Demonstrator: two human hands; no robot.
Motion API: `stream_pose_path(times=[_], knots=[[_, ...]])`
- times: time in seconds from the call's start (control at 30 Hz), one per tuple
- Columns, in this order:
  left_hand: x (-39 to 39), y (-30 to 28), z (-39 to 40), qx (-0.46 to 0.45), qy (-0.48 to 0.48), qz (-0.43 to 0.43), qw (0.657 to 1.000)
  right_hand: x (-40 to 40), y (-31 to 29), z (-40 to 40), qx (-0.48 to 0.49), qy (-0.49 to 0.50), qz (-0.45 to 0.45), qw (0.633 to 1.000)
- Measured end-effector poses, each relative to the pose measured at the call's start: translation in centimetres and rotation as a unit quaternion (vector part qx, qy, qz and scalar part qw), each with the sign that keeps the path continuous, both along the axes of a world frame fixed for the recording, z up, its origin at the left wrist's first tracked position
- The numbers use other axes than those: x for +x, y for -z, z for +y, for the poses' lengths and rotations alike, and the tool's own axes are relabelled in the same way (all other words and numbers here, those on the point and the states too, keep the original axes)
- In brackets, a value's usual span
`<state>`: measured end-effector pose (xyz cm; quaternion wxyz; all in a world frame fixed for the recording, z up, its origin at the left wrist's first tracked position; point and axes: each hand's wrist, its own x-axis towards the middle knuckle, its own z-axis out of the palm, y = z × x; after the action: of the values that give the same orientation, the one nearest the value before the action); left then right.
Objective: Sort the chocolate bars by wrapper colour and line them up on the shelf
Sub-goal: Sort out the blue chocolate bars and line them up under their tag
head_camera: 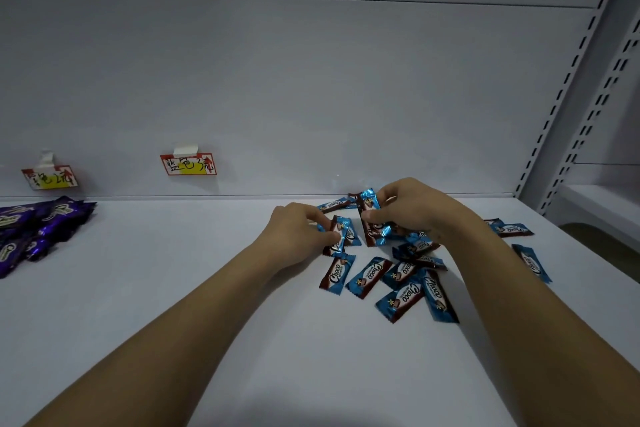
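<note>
White shelf (173, 288): purple bars (38, 229), blue bars (401, 288)

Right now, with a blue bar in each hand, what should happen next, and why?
Probably carry both bars left and set them below the blue label. The left hand and right hand each pinch a blue bar over the loose pile, and nothing lies under that label.

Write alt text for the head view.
Two bare hands each pinch a blue-wrapped chocolate bar, left hand and right hand, over a loose scatter of blue bars on a white shelf. Purple bars lie piled far left.
</note>
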<state>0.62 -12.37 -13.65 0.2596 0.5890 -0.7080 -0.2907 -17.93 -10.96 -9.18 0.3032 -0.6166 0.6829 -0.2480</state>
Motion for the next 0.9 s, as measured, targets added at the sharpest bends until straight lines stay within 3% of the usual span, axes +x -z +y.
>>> stream_pose_path(times=[0.2,0.43,0.6,0.67,0.73,0.9], knots=[[0.1,-0.3,0.2,-0.003,0.050,0.034,0.998,0.1,0.3,-0.2,-0.007,-0.007,-0.015,1.000],[0.1,-1.1,1.0,0.007,0.019,0.259,0.966,0.6,0.6,-0.2,-0.021,0.001,-0.077,0.997],[2.1,-1.9,0.7,0.028,-0.050,0.373,0.926,2.5,1.5,0.6,0.022,-0.028,-0.228,0.973],[3.7,-2.5,0.1,0.044,-0.073,0.416,0.906,3.8,1.7,0.6,0.024,-0.013,-0.241,0.970],[5.9,-3.3,-0.4,0.054,-0.082,0.414,0.905,5.3,1.4,0.3,0.006,0.000,-0.213,0.977],[13.0,-3.5,-0.5,0.027,-0.083,0.267,0.960,10.5,0.6,-0.9,0.000,-0.031,-0.163,0.986]])
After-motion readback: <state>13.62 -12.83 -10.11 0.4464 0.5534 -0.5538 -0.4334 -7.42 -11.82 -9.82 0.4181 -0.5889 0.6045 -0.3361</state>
